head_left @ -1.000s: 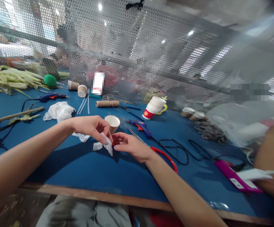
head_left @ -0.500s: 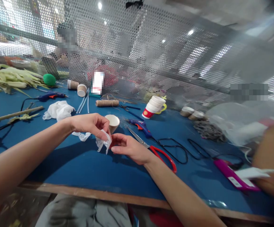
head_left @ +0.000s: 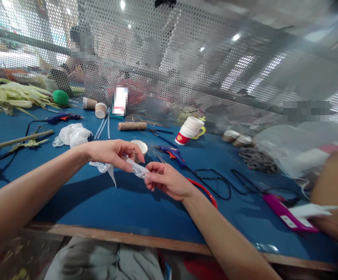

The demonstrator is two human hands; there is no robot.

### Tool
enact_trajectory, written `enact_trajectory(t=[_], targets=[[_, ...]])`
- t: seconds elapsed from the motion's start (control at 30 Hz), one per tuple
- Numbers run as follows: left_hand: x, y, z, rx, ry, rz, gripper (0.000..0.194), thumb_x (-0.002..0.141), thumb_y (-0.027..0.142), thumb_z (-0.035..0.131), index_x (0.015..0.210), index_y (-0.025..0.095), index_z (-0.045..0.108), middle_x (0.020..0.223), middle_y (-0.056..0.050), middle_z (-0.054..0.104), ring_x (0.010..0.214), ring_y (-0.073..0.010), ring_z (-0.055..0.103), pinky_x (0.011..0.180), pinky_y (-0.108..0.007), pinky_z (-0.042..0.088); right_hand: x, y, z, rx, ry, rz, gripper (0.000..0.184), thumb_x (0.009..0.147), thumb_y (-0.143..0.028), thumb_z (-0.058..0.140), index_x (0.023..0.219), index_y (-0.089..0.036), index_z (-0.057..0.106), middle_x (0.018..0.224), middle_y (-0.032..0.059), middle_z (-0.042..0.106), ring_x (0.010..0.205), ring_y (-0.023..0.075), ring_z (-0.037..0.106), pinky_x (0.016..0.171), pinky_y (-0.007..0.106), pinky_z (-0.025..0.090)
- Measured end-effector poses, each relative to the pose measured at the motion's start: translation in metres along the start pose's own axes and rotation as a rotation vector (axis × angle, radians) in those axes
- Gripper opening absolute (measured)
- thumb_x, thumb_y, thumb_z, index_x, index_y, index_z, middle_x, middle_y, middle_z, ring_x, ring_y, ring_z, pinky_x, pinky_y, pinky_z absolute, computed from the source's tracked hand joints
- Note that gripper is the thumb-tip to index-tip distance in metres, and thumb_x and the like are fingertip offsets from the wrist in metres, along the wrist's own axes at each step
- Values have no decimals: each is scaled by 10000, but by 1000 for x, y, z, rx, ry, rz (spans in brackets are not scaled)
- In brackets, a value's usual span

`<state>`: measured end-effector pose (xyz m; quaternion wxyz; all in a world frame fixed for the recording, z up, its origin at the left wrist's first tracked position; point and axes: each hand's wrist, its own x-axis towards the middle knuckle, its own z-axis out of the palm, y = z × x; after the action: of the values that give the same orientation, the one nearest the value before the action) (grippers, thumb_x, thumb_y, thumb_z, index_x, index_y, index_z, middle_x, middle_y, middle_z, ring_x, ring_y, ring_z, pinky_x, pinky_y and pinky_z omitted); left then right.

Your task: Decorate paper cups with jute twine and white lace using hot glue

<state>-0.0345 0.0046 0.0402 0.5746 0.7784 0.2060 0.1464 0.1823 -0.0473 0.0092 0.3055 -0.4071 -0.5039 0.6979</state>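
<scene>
Far left sit two brown-sided cups. The left hand pinches white lace, stretched before a pale-lined cup to the right hand, fingertips gripping it. Farther right, paper cups nest, stacked.

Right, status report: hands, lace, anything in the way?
Left hand, right hand: both pinching white lace. Cup close behind left fingers. Scissors partly hidden by right hand.

Sheer, patterned white lace strip
</scene>
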Motion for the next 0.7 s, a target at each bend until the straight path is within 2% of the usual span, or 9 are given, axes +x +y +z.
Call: enact_trajectory(t=[0.1,0.23,0.33,0.47,0.57,0.7], targets=[[1,6,7,224,24,36,332,644,208,696,951,168,577,734,41,564,614,-65,482,558,-171,369,-2,-2,-1,73,7,-16,339,604,-258,770,869,-189,570,559,-51,615,463,66,538,462,191,396],[4,10,15,514,183,16,158,687,177,616,842,150,604,651,48,543,567,-61,451,532,-165,335,-2,-3,-1,118,15,-43,287,619,-253,758,844,-189,591,548,-55,596,460,65,527,457,192,388],[5,9,17,537,233,28,98,713,184,567,781,128,611,627,34,546,559,-65,453,530,-166,336,-3,-4,1,114,26,-58,240,615,-258,757,788,-159,624,619,-26,616,533,64,553,519,197,418],[5,5,13,507,194,43,172,748,269,548,783,118,621,648,13,567,583,-79,464,542,-173,344,-3,-3,5,45,51,-81,335,553,-174,774,854,-162,626,723,-19,607,614,66,542,576,207,422],[6,1,11,528,178,29,262,780,358,523,731,119,618,618,17,536,567,-75,427,531,-174,331,0,2,6,-112,157,-140,298,576,-176,747,839,-166,607,673,-40,564,564,63,498,552,221,397],[7,-4,7,593,164,-19,284,793,370,500,709,123,614,596,22,520,547,-71,410,520,-176,315,7,8,4,-324,290,-204,190,687,-311,661,787,-172,579,600,-37,528,512,86,465,510,247,368]])
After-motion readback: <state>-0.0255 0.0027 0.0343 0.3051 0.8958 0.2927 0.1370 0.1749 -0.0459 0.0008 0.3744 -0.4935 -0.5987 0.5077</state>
